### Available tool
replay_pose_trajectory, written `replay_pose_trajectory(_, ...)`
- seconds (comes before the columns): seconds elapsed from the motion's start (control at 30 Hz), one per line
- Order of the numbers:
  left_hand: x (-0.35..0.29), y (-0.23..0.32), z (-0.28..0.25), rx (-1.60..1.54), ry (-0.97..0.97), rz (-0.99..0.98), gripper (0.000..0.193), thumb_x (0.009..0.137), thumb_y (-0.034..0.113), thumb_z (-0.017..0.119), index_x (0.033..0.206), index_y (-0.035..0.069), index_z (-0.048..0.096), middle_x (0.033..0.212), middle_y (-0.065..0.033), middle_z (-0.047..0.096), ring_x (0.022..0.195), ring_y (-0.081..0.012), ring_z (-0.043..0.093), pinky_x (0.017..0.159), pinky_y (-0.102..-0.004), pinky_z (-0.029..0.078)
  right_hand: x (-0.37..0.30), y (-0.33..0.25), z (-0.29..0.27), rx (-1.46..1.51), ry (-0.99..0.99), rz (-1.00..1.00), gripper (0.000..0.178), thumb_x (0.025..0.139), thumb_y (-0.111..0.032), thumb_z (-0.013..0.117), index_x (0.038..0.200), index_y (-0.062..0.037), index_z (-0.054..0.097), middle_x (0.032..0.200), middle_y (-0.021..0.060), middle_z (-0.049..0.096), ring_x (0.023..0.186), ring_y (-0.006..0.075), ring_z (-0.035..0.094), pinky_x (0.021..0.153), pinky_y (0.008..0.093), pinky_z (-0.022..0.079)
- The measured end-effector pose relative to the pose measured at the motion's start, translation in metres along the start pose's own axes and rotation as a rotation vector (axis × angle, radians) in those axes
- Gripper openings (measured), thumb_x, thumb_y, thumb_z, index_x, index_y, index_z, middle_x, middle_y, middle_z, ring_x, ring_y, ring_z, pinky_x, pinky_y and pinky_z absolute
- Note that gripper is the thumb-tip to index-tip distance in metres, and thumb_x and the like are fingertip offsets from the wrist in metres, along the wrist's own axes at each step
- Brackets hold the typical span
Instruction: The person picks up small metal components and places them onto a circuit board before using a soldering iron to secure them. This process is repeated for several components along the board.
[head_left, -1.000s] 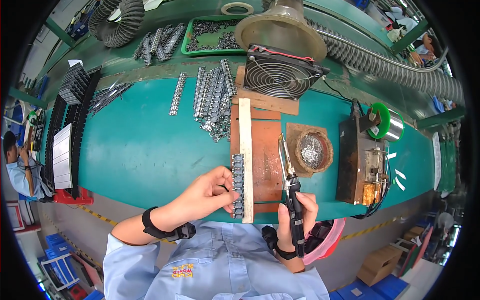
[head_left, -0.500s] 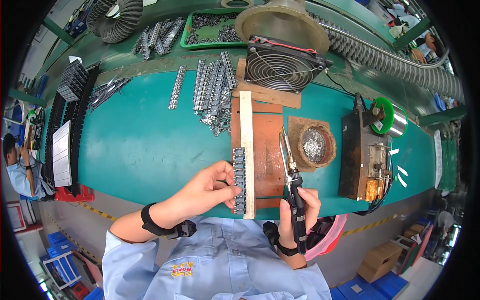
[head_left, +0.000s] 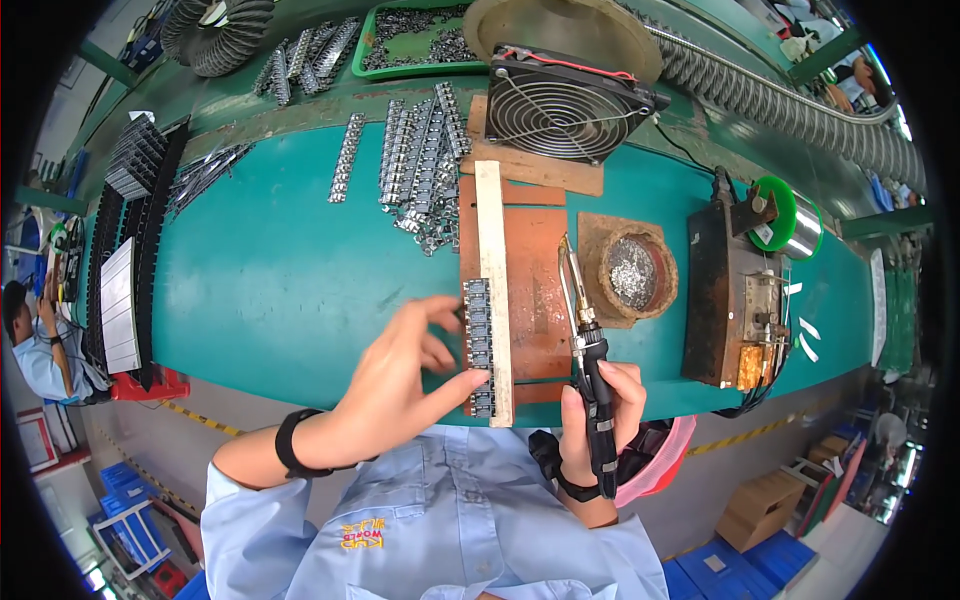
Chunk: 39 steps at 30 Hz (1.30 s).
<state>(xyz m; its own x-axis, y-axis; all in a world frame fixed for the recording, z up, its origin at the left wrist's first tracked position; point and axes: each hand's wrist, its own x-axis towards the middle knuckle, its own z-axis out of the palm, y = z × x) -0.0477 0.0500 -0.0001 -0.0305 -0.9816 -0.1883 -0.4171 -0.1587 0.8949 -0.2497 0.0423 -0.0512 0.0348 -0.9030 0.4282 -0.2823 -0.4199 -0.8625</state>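
Note:
A strip of small circuit boards (head_left: 478,335) lies along the left side of a pale wooden bar (head_left: 492,250), on a brown board (head_left: 535,285). My left hand (head_left: 405,365) is beside the strip, its thumb tip at the strip's lower part and its fingers apart, lifted to the left. My right hand (head_left: 615,400) is closed round the black handle of a soldering iron (head_left: 595,385). The iron points away from me, its metal tip over the right part of the brown board. Right of that tip sits a round pot (head_left: 636,275) with silvery bits in it.
A black fan (head_left: 568,108) stands behind the board. Many more board strips (head_left: 420,165) are piled left of it. Farther back is a green tray (head_left: 420,45) of small parts. At right stand a solder feeder box (head_left: 715,300) and a solder wire spool (head_left: 795,225). Black racks (head_left: 150,260) line the left.
My left hand has loosened from the strip: the fingers have spread and risen, while the thumb stays near it. My right hand keeps the iron in almost the same place.

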Motion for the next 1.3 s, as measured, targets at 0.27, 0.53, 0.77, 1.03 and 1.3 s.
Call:
replay_pose_trajectory(0.27, 0.005, 0.012, -0.013, 0.944, -0.158, 0.467, 0.078, 0.068, 0.057, 0.057, 0.120, 0.001, 0.045, 0.131, -0.0147, 0.039, 0.126, -0.0288, 0.029, 0.100, -0.0549, 0.007, 0.003, 0.003, -0.001, -0.034, 0.031, -0.040, 0.040, 0.066, 0.001, 0.069, 0.101, -0.0034, 0.050, 0.082, 0.0126, 0.054, 0.068, 0.0202, 0.054, 0.060, 0.0282, 0.044)
replay_pose_trajectory(0.53, 0.010, 0.019, -0.007, 0.943, -0.184, 0.488, 0.084, 0.065, 0.060, 0.056, 0.118, -0.004, 0.045, 0.130, -0.0154, 0.038, 0.126, -0.0255, 0.030, 0.100, -0.0538, 0.013, 0.000, 0.007, 0.000, -0.024, -0.023, -0.061, 0.043, 0.066, 0.002, 0.069, 0.102, -0.0043, 0.048, 0.087, 0.0126, 0.052, 0.071, 0.0193, 0.053, 0.062, 0.0280, 0.043)
replay_pose_trajectory(0.77, 0.007, 0.015, -0.011, 0.937, -0.185, 0.522, 0.096, 0.060, 0.067, 0.056, 0.119, -0.007, 0.042, 0.134, -0.0152, 0.034, 0.125, -0.0280, 0.030, 0.101, -0.0569, 0.006, -0.015, 0.006, 0.007, 0.182, -0.204, 0.032, 0.042, 0.070, -0.003, 0.069, 0.102, -0.0048, 0.042, 0.089, 0.0099, 0.048, 0.075, 0.0154, 0.048, 0.066, 0.0272, 0.041)
replay_pose_trajectory(1.03, 0.003, 0.009, -0.009, 0.904, -0.151, 0.532, 0.092, 0.059, 0.058, 0.061, 0.121, -0.008, 0.040, 0.134, -0.0166, 0.032, 0.127, -0.0283, 0.027, 0.101, -0.0562, 0.008, 0.008, -0.025, 0.030, -0.184, -0.229, 0.108, 0.050, 0.065, -0.011, 0.077, 0.099, -0.0063, 0.040, 0.085, 0.0077, 0.044, 0.074, 0.0165, 0.046, 0.069, 0.0287, 0.041)
replay_pose_trajectory(1.3, 0.002, 0.004, -0.010, 0.853, -0.154, 0.538, 0.089, 0.060, 0.052, 0.064, 0.120, -0.008, 0.041, 0.135, -0.0168, 0.030, 0.128, -0.0291, 0.025, 0.101, -0.0571, 0.007, 0.007, -0.029, 0.030, -0.338, -0.233, -0.043, 0.054, 0.062, -0.015, 0.077, 0.103, -0.0070, 0.043, 0.085, 0.0112, 0.051, 0.077, 0.0268, 0.046, 0.073, 0.0354, 0.033)
